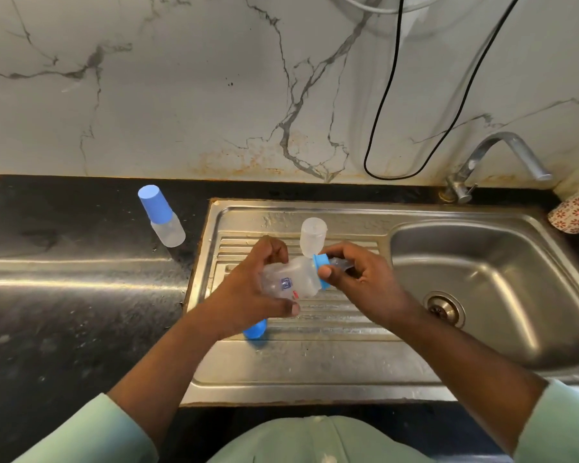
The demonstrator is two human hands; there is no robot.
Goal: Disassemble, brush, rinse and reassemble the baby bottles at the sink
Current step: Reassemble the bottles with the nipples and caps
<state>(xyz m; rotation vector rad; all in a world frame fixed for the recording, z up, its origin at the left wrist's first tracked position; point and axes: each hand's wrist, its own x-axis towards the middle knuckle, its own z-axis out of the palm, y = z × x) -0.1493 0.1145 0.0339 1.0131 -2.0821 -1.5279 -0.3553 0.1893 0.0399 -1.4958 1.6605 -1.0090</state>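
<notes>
Both hands work over the ribbed drainboard (315, 359) of the steel sink. Left hand (248, 295) is wrapped round the body of a clear baby bottle (290, 279) held on its side. Right hand (365, 279) pinches the bottle's blue collar (322, 264), thumb in front, with the teat pointing right. Behind them a clear bottle (312, 236) stands on the drainboard. Another bottle with a blue cap (161, 213) stands on the black counter (64, 312) at left.

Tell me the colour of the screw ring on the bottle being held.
Blue; the screw ring shows best in the head view.
</notes>
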